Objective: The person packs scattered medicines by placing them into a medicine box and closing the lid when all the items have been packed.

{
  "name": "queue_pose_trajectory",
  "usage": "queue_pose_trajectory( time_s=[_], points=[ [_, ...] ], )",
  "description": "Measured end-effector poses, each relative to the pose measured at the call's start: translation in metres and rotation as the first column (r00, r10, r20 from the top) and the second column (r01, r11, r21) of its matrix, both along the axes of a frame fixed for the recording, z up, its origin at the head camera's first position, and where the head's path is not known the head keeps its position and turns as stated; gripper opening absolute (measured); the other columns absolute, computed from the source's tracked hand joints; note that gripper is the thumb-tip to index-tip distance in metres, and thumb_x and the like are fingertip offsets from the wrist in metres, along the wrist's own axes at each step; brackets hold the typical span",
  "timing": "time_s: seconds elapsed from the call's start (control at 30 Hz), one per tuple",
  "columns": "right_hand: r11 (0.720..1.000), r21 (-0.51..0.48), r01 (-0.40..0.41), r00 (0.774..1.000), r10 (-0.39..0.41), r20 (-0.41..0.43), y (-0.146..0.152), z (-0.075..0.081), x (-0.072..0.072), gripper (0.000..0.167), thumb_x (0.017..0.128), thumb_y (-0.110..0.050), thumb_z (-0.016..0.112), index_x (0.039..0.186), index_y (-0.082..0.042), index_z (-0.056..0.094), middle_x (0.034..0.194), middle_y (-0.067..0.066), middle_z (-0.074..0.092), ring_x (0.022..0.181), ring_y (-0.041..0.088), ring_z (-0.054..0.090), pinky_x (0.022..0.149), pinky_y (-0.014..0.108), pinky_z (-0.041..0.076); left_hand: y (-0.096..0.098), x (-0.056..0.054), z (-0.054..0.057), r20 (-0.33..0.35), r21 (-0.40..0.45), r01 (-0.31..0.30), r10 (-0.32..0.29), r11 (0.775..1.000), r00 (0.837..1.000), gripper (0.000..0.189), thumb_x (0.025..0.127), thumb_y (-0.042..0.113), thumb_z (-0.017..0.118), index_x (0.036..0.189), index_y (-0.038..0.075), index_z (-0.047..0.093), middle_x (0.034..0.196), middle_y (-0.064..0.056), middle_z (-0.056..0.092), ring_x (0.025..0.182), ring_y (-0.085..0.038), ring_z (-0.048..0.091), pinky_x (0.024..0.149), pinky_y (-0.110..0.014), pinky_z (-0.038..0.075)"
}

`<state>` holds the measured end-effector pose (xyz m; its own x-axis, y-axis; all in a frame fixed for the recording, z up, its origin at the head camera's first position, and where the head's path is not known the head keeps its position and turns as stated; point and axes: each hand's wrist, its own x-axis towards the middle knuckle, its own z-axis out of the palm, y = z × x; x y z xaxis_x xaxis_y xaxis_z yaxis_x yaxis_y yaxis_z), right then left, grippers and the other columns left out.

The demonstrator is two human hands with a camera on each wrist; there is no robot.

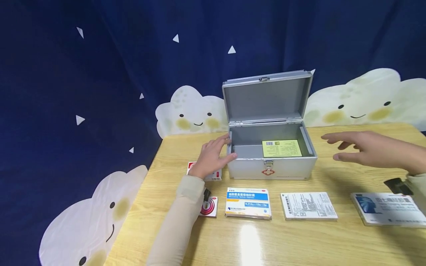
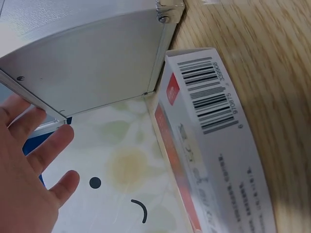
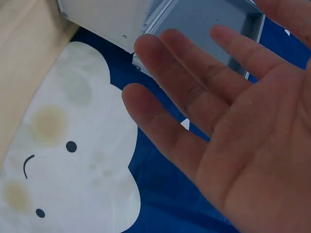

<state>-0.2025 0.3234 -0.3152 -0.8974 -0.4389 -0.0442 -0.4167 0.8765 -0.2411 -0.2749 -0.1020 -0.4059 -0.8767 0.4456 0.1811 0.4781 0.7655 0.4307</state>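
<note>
A silver metal first-aid box (image 1: 271,169) stands on the table with its lid (image 1: 266,98) raised. Inside it, towards the right, lies a yellow-green medicine box (image 1: 281,148). My left hand (image 1: 213,157) is at the box's left rim, its thumb by the front left corner; in the left wrist view its fingers (image 2: 51,145) reach along that rim, loosely spread. To the right of the box, my right hand (image 1: 362,147) hovers above the table, fingers extended and nothing held. A red-and-white medicine box (image 1: 216,175) is partly hidden under my left hand.
Along the front lie a small box with red rings (image 1: 212,207), partly behind my left wrist, a blue-and-white capsule box (image 1: 248,203), a white printed box (image 1: 308,206) and a white box with a blue picture (image 1: 389,209). Behind the table (image 1: 283,244) hangs a dark blue curtain (image 1: 133,55).
</note>
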Motion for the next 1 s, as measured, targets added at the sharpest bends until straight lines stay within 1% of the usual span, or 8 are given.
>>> queue_pose_trajectory(
  time_s=[0.17, 0.27, 0.37, 0.43, 0.57, 0.63, 0.8, 1.0],
  points=[
    [1.000, 0.022, 0.011, 0.999, -0.010, -0.051, 0.000, -0.008, 0.007, 0.059, 0.090, -0.030, 0.072, 0.140, -0.005, 0.052, 0.136, 0.022, 0.059, 0.099, 0.026, 0.069, 0.076, 0.046, 0.056, -0.001, 0.001, 0.000, 0.003, -0.008, 0.002, -0.002, 1.000, 1.000, 0.066, 0.094, 0.061, 0.049, 0.148, 0.023, 0.046, 0.165, 0.010, 0.027, 0.143, -0.024, 0.039, 0.118, -0.051, 0.026],
    [1.000, 0.015, 0.000, 0.992, 0.002, -0.125, 0.004, -0.017, 0.014, 0.056, 0.087, -0.028, 0.076, 0.136, -0.008, 0.056, 0.134, 0.017, 0.061, 0.096, 0.022, 0.069, 0.075, 0.041, 0.056, -0.001, 0.001, -0.002, 0.008, 0.003, -0.005, 0.005, 1.000, 1.000, 0.065, 0.094, 0.061, 0.050, 0.147, 0.025, 0.047, 0.164, 0.012, 0.028, 0.141, -0.024, 0.040, 0.118, -0.050, 0.027],
    [1.000, 0.019, 0.003, 0.985, 0.000, -0.170, 0.010, -0.026, 0.019, 0.055, 0.085, -0.027, 0.078, 0.134, -0.011, 0.057, 0.131, 0.012, 0.064, 0.092, 0.020, 0.069, 0.073, 0.037, 0.055, -0.001, -0.001, -0.001, -0.013, 0.005, -0.006, 0.006, 1.000, 1.000, 0.063, 0.093, 0.061, 0.052, 0.145, 0.026, 0.050, 0.163, 0.013, 0.031, 0.140, -0.024, 0.040, 0.118, -0.050, 0.027],
    [1.000, 0.012, 0.008, 0.987, -0.006, -0.158, 0.013, -0.032, 0.021, 0.056, 0.085, -0.027, 0.078, 0.134, -0.010, 0.057, 0.130, 0.014, 0.064, 0.093, 0.022, 0.069, 0.073, 0.039, 0.055, -0.002, -0.002, -0.001, -0.030, 0.009, -0.004, 0.004, 1.000, 1.000, 0.063, 0.092, 0.061, 0.054, 0.143, 0.025, 0.053, 0.162, 0.012, 0.033, 0.140, -0.023, 0.041, 0.118, -0.050, 0.028],
    [0.999, 0.004, 0.044, 0.997, -0.044, -0.070, 0.015, -0.040, 0.022, 0.058, 0.088, -0.029, 0.074, 0.137, -0.005, 0.054, 0.133, 0.023, 0.061, 0.098, 0.030, 0.069, 0.074, 0.048, 0.056, -0.003, -0.004, 0.001, -0.033, 0.016, -0.003, 0.004, 1.000, 0.999, 0.063, 0.091, 0.060, 0.056, 0.142, 0.024, 0.053, 0.162, 0.012, 0.034, 0.140, -0.023, 0.041, 0.118, -0.051, 0.027],
    [0.998, 0.006, 0.062, 0.997, -0.062, -0.051, 0.018, -0.046, 0.023, 0.059, 0.089, -0.032, 0.073, 0.138, -0.005, 0.054, 0.133, 0.024, 0.061, 0.099, 0.031, 0.069, 0.073, 0.048, 0.056, -0.002, -0.004, 0.001, -0.023, 0.028, -0.004, 0.004, 1.000, 1.000, 0.063, 0.090, 0.059, 0.056, 0.142, 0.024, 0.053, 0.162, 0.012, 0.033, 0.140, -0.023, 0.041, 0.119, -0.051, 0.027],
    [0.996, 0.006, 0.086, 0.996, -0.086, -0.006, 0.025, -0.061, 0.028, 0.060, 0.089, -0.031, 0.073, 0.138, -0.002, 0.052, 0.132, 0.026, 0.060, 0.098, 0.032, 0.068, 0.073, 0.047, 0.056, 0.000, -0.004, -0.003, -0.001, 0.046, -0.005, 0.005, 0.999, 1.000, 0.064, 0.090, 0.059, 0.056, 0.143, 0.024, 0.052, 0.163, 0.012, 0.031, 0.141, -0.023, 0.041, 0.118, -0.051, 0.029],
    [0.993, 0.048, 0.108, 0.994, -0.109, 0.016, 0.033, -0.077, 0.036, 0.063, 0.088, -0.033, 0.074, 0.137, 0.001, 0.053, 0.131, 0.031, 0.058, 0.094, 0.031, 0.069, 0.071, 0.047, 0.056, -0.002, -0.002, -0.006, 0.016, 0.084, -0.015, 0.014, 0.996, 1.000, 0.065, 0.090, 0.059, 0.057, 0.144, 0.023, 0.051, 0.163, 0.013, 0.030, 0.142, -0.025, 0.042, 0.118, -0.053, 0.030]
  ],
)
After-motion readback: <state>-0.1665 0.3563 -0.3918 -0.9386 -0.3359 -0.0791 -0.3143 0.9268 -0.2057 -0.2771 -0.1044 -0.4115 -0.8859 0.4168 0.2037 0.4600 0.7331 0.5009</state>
